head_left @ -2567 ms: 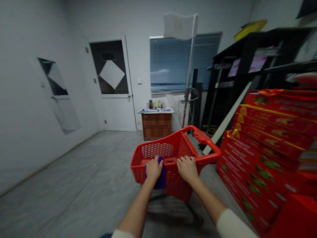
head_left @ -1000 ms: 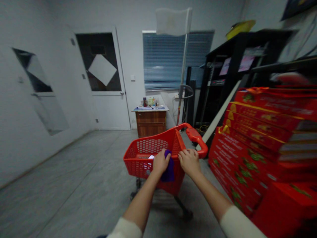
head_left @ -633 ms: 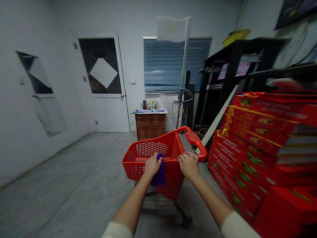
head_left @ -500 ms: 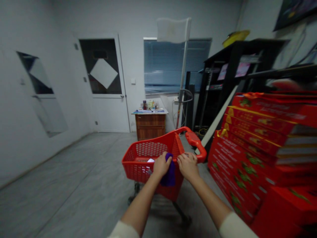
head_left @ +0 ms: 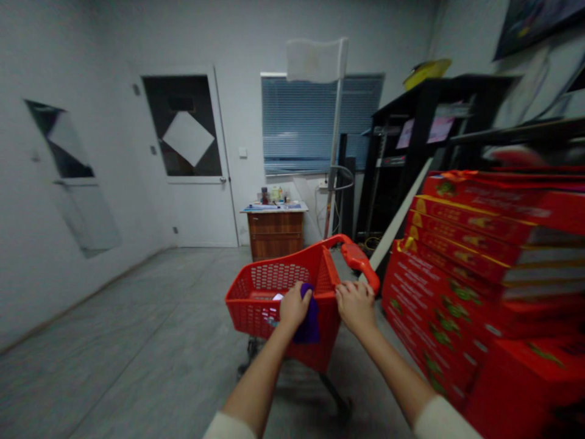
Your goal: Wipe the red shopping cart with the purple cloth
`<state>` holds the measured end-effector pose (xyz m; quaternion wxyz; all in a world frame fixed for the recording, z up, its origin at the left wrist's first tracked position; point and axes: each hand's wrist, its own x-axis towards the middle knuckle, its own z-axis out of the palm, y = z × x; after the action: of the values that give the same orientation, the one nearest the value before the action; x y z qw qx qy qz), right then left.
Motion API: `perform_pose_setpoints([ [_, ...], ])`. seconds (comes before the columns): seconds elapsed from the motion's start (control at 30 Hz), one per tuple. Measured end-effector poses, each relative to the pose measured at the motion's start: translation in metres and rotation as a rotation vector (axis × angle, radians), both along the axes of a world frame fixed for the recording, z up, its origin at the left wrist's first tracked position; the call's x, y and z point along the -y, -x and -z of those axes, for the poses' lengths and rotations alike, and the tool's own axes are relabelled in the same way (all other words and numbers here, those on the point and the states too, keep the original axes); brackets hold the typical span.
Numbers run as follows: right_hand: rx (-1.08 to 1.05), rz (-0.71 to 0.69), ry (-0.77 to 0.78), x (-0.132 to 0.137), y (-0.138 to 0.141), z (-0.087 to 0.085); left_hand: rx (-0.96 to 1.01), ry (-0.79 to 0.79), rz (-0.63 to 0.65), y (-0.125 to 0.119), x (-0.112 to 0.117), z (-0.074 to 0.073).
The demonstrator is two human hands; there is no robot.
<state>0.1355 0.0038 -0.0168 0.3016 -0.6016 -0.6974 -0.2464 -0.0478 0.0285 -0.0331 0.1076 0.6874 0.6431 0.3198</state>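
A red plastic shopping basket cart [head_left: 283, 277] with a mesh wall stands on casters right in front of me. My left hand [head_left: 295, 308] grips its near rim, closed over a purple cloth [head_left: 311, 326] that hangs down the outside of the basket. My right hand [head_left: 355, 308] holds the rim near the red handle [head_left: 361, 259]. A small white item [head_left: 277, 297] lies inside the basket, partly hidden by my left hand.
Stacked red cartons [head_left: 475, 274] fill the right side beside the cart, below a black shelf unit [head_left: 420, 134]. Ahead are a flag on a pole [head_left: 315, 60] and a wooden cabinet [head_left: 275, 238]. A white door [head_left: 192, 207] is behind them. Grey floor spreads left.
Since the oldest frame, the cart and cloth have shifted slightly left in view, and the room looks a little farther away. My left hand has moved along the rim with the cloth.
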Motion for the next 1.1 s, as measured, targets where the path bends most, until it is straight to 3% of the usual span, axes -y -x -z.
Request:
perform_pose_setpoints([
  [0.13,0.018,0.003,-0.009,0.005,0.003,-0.001,0.089,-0.064,0.141,-0.028,0.001,-0.007],
  [0.23,0.011,-0.008,-0.019,0.009,0.005,0.000,0.101,-0.054,0.164,-0.017,0.001,-0.007],
  [0.37,-0.013,-0.022,-0.034,0.010,0.012,0.003,0.063,0.007,0.054,0.004,0.001,-0.006],
  [0.5,-0.026,-0.034,-0.022,0.011,0.016,0.004,0.078,-0.028,0.086,-0.002,0.002,-0.007],
  [0.6,0.016,-0.088,-0.004,0.011,0.004,-0.001,0.092,-0.046,0.138,-0.001,0.000,-0.005],
  [0.8,-0.044,-0.054,-0.066,0.007,-0.028,-0.008,0.054,0.006,0.070,0.015,-0.006,0.001],
  [0.9,-0.089,-0.067,-0.064,0.004,-0.028,-0.006,0.091,-0.022,0.093,-0.007,-0.001,-0.005],
  [1.0,-0.103,-0.076,-0.055,0.004,-0.026,-0.004,0.137,-0.112,0.207,-0.038,0.006,-0.015],
  [1.1,-0.104,-0.086,-0.047,0.006,-0.026,-0.005,0.144,-0.155,0.293,-0.047,0.009,-0.018],
])
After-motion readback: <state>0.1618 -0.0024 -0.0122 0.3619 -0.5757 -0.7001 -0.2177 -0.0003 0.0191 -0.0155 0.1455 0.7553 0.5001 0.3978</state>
